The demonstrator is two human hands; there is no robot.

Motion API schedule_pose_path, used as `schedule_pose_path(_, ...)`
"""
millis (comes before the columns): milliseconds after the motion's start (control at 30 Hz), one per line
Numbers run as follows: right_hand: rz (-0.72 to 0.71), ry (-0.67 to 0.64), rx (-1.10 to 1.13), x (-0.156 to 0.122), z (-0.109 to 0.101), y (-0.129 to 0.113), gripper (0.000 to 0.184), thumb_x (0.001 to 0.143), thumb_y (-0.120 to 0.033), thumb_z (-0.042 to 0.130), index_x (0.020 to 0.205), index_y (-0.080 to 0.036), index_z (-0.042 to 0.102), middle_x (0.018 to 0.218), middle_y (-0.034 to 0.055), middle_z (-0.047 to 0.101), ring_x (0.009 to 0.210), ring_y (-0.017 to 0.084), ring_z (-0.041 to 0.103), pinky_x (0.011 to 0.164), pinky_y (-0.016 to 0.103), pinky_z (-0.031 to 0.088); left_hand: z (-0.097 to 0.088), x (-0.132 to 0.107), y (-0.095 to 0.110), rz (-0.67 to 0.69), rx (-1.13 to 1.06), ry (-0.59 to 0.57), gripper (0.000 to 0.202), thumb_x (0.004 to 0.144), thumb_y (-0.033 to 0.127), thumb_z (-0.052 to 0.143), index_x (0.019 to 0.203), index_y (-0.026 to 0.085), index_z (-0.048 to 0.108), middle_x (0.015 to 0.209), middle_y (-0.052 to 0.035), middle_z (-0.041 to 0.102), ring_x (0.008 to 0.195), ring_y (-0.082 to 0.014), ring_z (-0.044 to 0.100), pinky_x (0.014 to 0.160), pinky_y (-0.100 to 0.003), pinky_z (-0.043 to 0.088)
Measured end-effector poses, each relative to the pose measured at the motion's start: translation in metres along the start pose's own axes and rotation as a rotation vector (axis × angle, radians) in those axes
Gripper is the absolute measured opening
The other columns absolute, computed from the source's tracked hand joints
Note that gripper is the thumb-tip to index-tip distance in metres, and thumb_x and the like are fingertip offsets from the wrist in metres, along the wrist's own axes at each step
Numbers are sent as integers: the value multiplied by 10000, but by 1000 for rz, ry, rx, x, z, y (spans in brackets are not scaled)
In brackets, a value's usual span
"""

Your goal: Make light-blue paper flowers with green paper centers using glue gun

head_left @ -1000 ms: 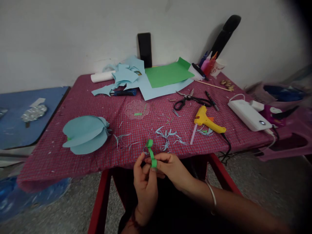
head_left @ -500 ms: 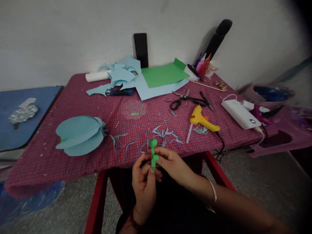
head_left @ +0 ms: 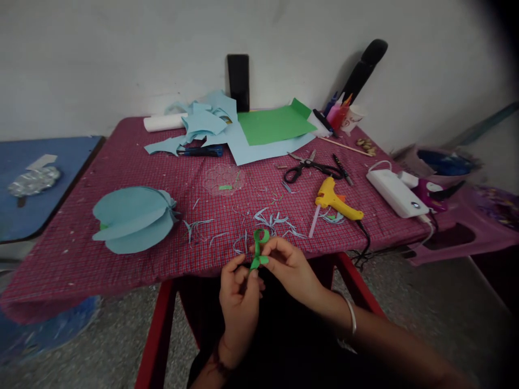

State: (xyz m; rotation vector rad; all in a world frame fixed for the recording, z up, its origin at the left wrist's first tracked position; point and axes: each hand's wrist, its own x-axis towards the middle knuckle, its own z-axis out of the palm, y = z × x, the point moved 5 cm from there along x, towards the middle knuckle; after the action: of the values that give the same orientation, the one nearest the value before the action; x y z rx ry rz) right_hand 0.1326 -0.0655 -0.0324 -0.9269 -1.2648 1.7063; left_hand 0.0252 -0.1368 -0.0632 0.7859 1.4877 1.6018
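Note:
Between my hands, at the table's front edge, is a narrow green paper strip [head_left: 257,250] whose top end curls into a loop. My left hand [head_left: 240,302] pinches its lower end between thumb and fingers. Higher up, my right hand [head_left: 292,273] has its thumb and index finger closed on a short side piece of the strip. To the left lies a light blue paper shape [head_left: 133,219] made of several rounded, folded layers, with a bit of green at its left end. Thin blue paper scraps [head_left: 271,219] are scattered just beyond my hands.
A yellow glue gun [head_left: 336,199] with its cord lies at the right, near black-handled scissors [head_left: 310,168] and a white power box [head_left: 397,193]. Green paper [head_left: 275,125], blue offcuts [head_left: 205,123], a cutter [head_left: 201,151] and a phone [head_left: 238,82] are at the back.
The green strip has turned and tilted, so its curled loop now shows from the side. My right hand has risen slightly; both hands keep hold of the strip.

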Motion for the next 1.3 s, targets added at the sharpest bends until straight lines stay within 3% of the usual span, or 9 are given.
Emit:
schedule_pose_path(200, 62, 65, 53, 3, -6, 7, 187, 744, -342, 744, 783, -231, 599, 765, -21, 606, 720, 136, 563, 705, 291, 468, 2, 0, -2, -11, 58, -94, 159, 862, 321, 620, 922, 174, 614, 585, 33, 607, 488, -90, 566, 446, -172, 459)
schedule_pose_path(633, 58, 100, 118, 4, -6, 7, 237, 682, -252, 769, 670, -221, 534, 691, -43, 578, 647, 108, 513, 643, 264, 428, 8, 0, -9, -144, 15, -224, 232, 893, 397, 570, 870, 171, 617, 486, 58, 522, 397, -65, 435, 392, -157, 336)
schedule_pose_path(800, 52, 98, 86, 3, -6, 4, 274, 699, -259, 758, 676, -219, 487, 695, -52, 539, 629, 101, 496, 616, 257, 412, 8, 0, -8, -106, 83, -247, 227, 914, 385, 533, 857, 174, 595, 496, 55, 515, 411, -73, 432, 418, -178, 345)
schedule_pose_path(967, 14, 0, 1, 8, -6, -13, 259, 716, -253, 739, 794, -227, 494, 723, -54, 523, 643, 102, 493, 598, 245, 404, 7, 11, 16, 21, 303, -366, 108, 847, 278, 583, 876, 185, 631, 667, 15, 583, 524, -97, 503, 510, -216, 403)
schedule_pose_path(1067, 3, -91, -58, 11, -4, -24, 236, 723, -192, 691, 850, -216, 492, 765, -47, 532, 681, 98, 510, 634, 245, 411, -1, 20, 41, 93, 457, -375, 258, 711, 201, 689, 967, 205, 657, 883, -12, 619, 573, -91, 496, 527, -221, 396)
schedule_pose_path(1200, 94, -254, -94, 13, 10, -26, 247, 704, -114, 642, 877, -201, 489, 754, -49, 534, 659, 90, 509, 609, 237, 395, -7, 23, 53, -14, 468, -414, 142, 711, 248, 705, 834, 181, 680, 690, 19, 574, 569, -106, 469, 533, -224, 369)
schedule_pose_path(1300, 105, -368, -94, 14, 23, -29, 264, 701, -102, 648, 890, -202, 493, 738, -56, 520, 634, 85, 490, 573, 227, 374, -6, 20, 45, -157, 240, -422, 139, 704, 268, 738, 753, 155, 674, 648, 18, 592, 588, -100, 490, 566, -215, 384)
